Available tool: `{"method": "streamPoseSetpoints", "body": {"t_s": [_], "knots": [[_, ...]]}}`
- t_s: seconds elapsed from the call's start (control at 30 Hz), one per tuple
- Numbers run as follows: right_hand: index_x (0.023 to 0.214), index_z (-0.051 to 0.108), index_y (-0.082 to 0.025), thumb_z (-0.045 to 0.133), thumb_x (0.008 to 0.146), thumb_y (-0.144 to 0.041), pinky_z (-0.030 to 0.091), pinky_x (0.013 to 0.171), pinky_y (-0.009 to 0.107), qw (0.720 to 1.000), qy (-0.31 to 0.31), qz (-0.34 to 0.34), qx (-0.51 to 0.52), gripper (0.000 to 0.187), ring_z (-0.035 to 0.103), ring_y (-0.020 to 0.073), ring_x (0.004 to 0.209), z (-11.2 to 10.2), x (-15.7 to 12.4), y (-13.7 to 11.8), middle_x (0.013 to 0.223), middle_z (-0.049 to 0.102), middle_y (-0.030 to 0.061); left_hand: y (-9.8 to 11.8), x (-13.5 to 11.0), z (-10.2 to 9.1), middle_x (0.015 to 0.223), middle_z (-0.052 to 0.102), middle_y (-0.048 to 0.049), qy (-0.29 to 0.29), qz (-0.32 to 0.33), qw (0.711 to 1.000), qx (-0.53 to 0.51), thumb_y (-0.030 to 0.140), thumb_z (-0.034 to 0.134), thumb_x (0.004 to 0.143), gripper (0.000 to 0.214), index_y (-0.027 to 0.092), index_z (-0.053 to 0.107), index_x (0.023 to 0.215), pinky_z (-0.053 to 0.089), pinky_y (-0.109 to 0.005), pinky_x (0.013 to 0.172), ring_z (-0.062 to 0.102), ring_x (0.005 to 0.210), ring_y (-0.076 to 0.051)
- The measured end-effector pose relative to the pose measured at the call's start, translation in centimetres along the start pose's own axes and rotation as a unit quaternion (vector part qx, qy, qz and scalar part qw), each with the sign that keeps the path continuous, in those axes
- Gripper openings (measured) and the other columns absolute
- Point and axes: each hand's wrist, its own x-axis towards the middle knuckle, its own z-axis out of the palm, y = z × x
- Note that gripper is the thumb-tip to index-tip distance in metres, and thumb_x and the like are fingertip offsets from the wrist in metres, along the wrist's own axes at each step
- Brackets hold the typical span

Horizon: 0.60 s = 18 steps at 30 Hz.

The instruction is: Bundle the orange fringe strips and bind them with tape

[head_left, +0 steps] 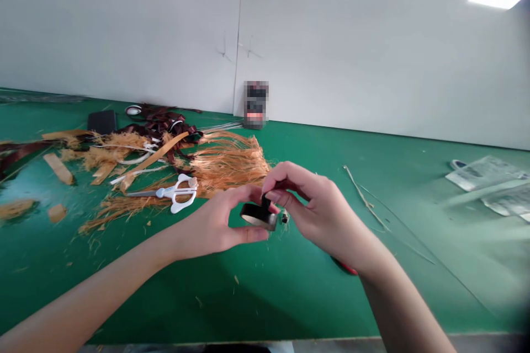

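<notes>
My left hand [219, 220] grips a roll of black tape [257, 216] between thumb and fingers, holding it tilted above the green mat [372, 303]. My right hand [318, 209] pinches a raised strip of the tape [265, 202] at the roll's upper edge. A small dark knot of fibre [285, 218] sits just past the roll, next to my right fingers. White-handled scissors [176, 193] lie on the mat to the left of my left hand, on loose orange fibres [227, 164].
Dark ribbon [165, 121], flat wooden strips [58, 168] and a black pad [101, 121] lie beyond the fibres. A pale stalk [364, 198] and clear plastic packets [488, 174] are on the right. A red item [345, 267] shows below my right wrist. White panels [372, 49] stand behind the mat.
</notes>
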Motion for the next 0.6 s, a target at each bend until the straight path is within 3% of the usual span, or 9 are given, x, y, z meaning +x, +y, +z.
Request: {"method": "streamPoseSetpoints", "body": {"t_s": [0.07,0.13,0.33,0.53,0.6], "knots": [[0.085,0.055,-0.02,0.044,0.089,-0.012,0.045,0.062,0.022,1.0,-0.002,-0.013,-0.026,0.015,0.054,0.0097,0.069,-0.5,0.5,0.0,0.078,0.059,-0.0011,-0.3,0.7,-0.2,0.105,0.065,-0.0045,-0.002,-0.005,1.0,-0.025,0.037,0.059,0.086,0.028,0.02,0.06,0.108,0.052,-0.029,0.079,0.064,0.087,-0.017],[0.083,0.056,-0.02,0.043,0.087,-0.009,0.044,0.062,0.022,0.997,0.01,-0.034,-0.062,0.018,0.054,0.0093,0.069,-1.0,0.9,0.2,0.077,0.059,-0.0015,-0.5,1.2,-0.3,0.101,0.065,-0.0044,0.012,0.006,1.0,-0.021,0.037,0.058,0.086,0.025,0.02,0.062,0.104,0.053,-0.029,0.076,0.064,0.081,-0.016],[0.083,0.056,-0.02,0.042,0.083,-0.003,0.043,0.066,0.023,0.99,0.077,-0.043,-0.11,0.022,0.053,0.0093,0.073,-1.6,2.0,1.4,0.079,0.058,-0.0015,-1.0,2.0,-0.4,0.122,0.059,-0.0029,0.064,0.057,0.996,-0.016,0.029,0.045,0.094,0.024,0.026,0.063,0.109,0.044,-0.034,0.097,0.053,0.116,-0.02],[0.085,0.058,-0.02,0.045,0.083,-0.004,0.045,0.068,0.023,0.991,0.1,-0.059,-0.07,0.02,0.055,0.0088,0.074,-1.2,2.4,1.7,0.081,0.061,-0.002,-0.9,2.6,0.0,0.114,0.061,-0.0041,0.178,0.11,0.977,0.044,0.031,0.07,0.078,0.013,0.02,0.064,0.08,0.042,-0.035,0.098,0.056,0.109,-0.021],[0.085,0.059,-0.02,0.047,0.083,-0.005,0.045,0.068,0.023,0.989,0.111,-0.061,-0.072,0.019,0.056,0.0093,0.075,-1.0,2.6,1.5,0.081,0.061,-0.0017,-0.5,2.7,0.3,0.108,0.063,-0.0044,0.185,0.101,0.977,0.038,0.029,0.072,0.076,0.015,0.018,0.061,0.077,0.045,-0.033,0.092,0.059,0.102,-0.02]]}}
